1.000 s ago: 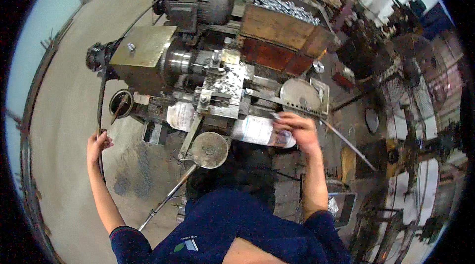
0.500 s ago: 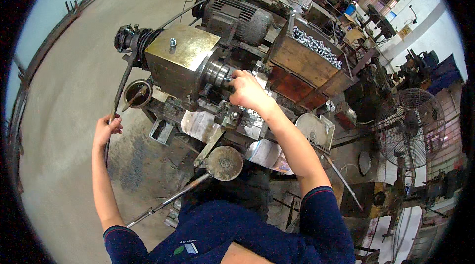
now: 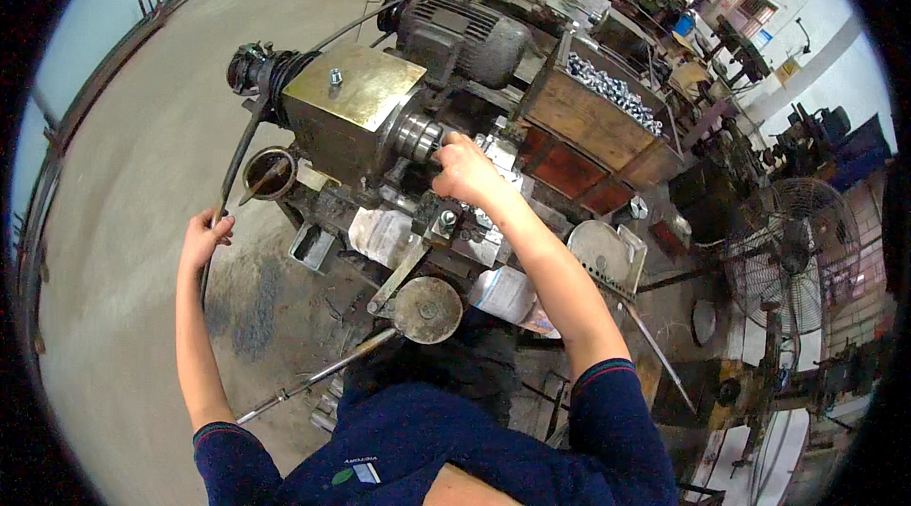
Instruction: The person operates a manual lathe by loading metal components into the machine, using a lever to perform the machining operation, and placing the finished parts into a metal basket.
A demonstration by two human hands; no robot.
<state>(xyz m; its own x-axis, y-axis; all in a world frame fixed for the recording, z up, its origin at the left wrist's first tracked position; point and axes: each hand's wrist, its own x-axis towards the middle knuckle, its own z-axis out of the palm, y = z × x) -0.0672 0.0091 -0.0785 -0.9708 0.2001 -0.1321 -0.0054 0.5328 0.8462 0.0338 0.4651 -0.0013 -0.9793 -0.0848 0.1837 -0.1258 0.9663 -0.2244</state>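
Observation:
My left hand (image 3: pixel 206 239) is wrapped round a long dark lever (image 3: pixel 234 169) to the left of a small lathe. My right hand (image 3: pixel 463 170) is at the face of the lathe's round steel collet chuck (image 3: pixel 416 138), its fingers pinched together. Whatever they hold is hidden behind the fingers. The chuck sticks out of a headstock with a brass-coloured top plate (image 3: pixel 365 79), on which one small shiny metal fitting (image 3: pixel 335 76) stands upright. Below my right hand is the tool slide with a bolted clamp (image 3: pixel 446 219).
Behind the lathe sits a ribbed electric motor (image 3: pixel 460 36). A rusty bin (image 3: pixel 588 127) full of small metal parts stands at the right. Nearer are a round pot (image 3: pixel 269 174), a round plate on an arm (image 3: pixel 428 310), papers (image 3: pixel 381 236) and a caged fan (image 3: pixel 783 250).
The whole view has shifted slightly. My left hand stays on the lever, and my right hand remains at the chuck with its fingers pinched.

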